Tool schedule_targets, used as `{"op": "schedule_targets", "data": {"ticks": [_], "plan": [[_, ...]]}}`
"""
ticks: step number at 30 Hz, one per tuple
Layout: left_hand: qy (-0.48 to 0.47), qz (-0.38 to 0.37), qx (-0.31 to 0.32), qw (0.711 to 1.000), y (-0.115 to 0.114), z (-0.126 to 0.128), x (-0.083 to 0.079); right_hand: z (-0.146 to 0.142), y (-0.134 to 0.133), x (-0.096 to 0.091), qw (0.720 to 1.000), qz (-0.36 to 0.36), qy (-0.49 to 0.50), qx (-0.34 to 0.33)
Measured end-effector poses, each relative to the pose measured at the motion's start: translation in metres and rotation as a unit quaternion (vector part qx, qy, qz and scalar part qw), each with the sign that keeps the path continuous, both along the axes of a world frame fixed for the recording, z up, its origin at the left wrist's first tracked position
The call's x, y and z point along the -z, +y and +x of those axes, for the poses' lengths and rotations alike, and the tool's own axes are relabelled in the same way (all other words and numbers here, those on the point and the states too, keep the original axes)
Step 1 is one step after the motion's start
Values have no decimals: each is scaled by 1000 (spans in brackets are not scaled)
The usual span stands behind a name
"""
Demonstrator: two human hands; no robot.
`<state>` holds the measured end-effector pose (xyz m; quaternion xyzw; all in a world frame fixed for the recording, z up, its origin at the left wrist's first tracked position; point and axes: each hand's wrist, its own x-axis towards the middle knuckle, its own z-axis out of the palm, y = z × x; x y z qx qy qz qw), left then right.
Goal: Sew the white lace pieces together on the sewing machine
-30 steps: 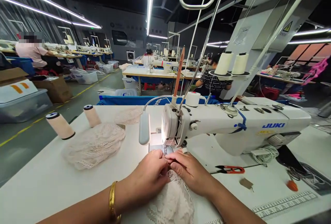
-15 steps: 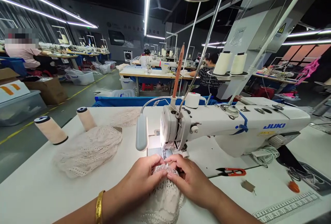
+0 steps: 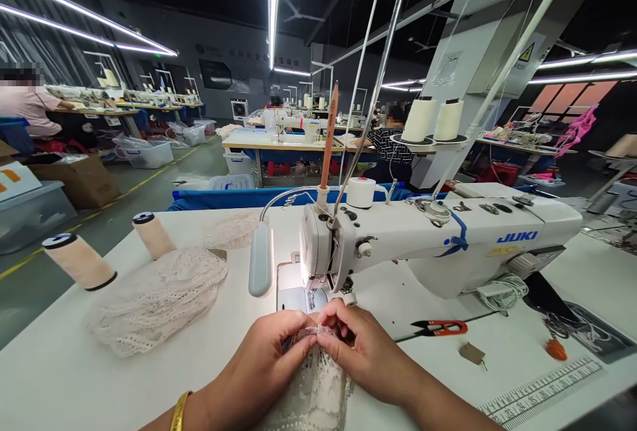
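My left hand [image 3: 266, 361] and my right hand [image 3: 363, 351] both pinch the top edge of a pale lace piece [image 3: 313, 384], holding it stretched between the fingers just in front of the needle area [image 3: 311, 298] of the white sewing machine [image 3: 438, 239]. The lace hangs down toward me between my wrists. A gold bangle [image 3: 179, 411] sits on my left wrist. Both hands are closed on the lace and hover slightly above the white table [image 3: 74, 378].
A heap of lace [image 3: 154, 298] lies at left with two beige thread cones [image 3: 79, 262] [image 3: 152, 235]. Red snips [image 3: 440, 328], a small tag [image 3: 472, 353] and an orange item [image 3: 555, 349] lie at right. Other people sit at benches behind.
My hands have drawn back from the presser foot toward me, pulling the lace edge with them. The view has shifted slightly right and down.
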<state>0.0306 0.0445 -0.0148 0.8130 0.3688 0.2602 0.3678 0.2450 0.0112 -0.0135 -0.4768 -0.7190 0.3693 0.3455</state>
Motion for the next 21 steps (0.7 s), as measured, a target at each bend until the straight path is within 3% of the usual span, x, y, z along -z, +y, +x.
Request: {"op": "schedule_targets", "data": {"ticks": [6, 13, 17, 21], "plan": [[5, -4, -6, 1000, -2, -1, -1, 0, 1, 1, 999, 31, 19, -2], [-57, -102, 10, 993, -5, 4, -16, 1, 0, 4, 995, 95, 3, 18], [-46, -97, -28, 994, -2, 6, -10, 1, 1, 5, 996, 93, 2, 13], [-35, -58, -22, 997, -1, 4, -6, 0, -1, 3, 996, 82, -16, 17]]}}
